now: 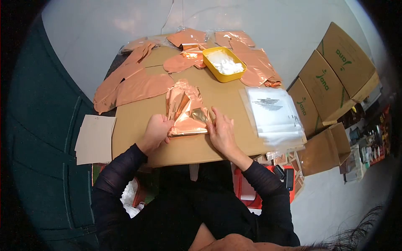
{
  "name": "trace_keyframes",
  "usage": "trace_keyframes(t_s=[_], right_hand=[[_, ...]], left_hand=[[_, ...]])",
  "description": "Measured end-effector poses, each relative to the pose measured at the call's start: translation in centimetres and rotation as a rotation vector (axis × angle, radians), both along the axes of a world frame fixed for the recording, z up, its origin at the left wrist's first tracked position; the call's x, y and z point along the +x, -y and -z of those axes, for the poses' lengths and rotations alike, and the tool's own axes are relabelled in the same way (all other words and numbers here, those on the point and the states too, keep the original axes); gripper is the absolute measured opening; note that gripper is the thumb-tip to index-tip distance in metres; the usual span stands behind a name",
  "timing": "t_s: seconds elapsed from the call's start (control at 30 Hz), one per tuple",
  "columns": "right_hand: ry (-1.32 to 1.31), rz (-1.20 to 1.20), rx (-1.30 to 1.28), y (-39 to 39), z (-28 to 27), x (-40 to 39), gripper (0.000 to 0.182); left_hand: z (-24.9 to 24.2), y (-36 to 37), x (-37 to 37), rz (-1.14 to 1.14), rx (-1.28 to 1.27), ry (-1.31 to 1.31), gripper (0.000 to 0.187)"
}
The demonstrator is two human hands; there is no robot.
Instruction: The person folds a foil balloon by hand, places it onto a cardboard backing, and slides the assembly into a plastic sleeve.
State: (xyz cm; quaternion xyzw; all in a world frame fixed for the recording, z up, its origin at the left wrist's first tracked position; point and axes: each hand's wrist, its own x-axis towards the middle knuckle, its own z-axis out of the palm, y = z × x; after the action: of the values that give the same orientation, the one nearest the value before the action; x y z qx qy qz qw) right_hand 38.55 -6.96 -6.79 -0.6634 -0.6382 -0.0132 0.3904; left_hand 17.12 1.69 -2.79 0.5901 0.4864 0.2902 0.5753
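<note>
A folded copper-coloured foil balloon (186,111), flat and creased, lies on the cardboard-brown tabletop (217,94) in front of me. My left hand (157,130) is closed on its lower left edge, thumb on top. At the lower right edge, my right hand (222,130) grips the foil between thumb and fingers, partly hidden by it. More flat foil balloons lie around it: a long rounded one (144,88) at the left, another (182,62) further back and a stack (257,65) at the right.
A yellow tub (224,78) of white material stands at the back. Clear plastic bags (274,111) lie at the right edge, cardboard sheets (95,138) at the left. Brown cartons (324,83) stand at the right, and a red crate (251,203) sits below the table.
</note>
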Motion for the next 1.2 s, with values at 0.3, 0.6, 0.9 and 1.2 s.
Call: trace_keyframes(t_s=[0.3, 0.6, 0.9, 1.2], right_hand=[[0.067, -0.07, -0.06, -0.9, -0.6, -0.5, 0.052], [0.093, -0.13, -0.044, -1.4, -1.5, -0.6, 0.055], [0.171, -0.098, -0.125, -1.6, -1.6, -0.3, 0.053], [0.48, -0.364, 0.001, -0.4, -1.5, 0.8, 0.069]], left_hand=[[0.8, 1.1, -1.1, -0.045, 0.532, -0.376, 0.033], [-1.0, 2.3, 0.8, 0.352, 1.34, -0.72, 0.071], [4.2, 0.6, 0.8, 0.451, 1.113, -0.829, 0.085], [3.2, 1.1, 1.0, 0.469, 1.016, -0.881, 0.087]])
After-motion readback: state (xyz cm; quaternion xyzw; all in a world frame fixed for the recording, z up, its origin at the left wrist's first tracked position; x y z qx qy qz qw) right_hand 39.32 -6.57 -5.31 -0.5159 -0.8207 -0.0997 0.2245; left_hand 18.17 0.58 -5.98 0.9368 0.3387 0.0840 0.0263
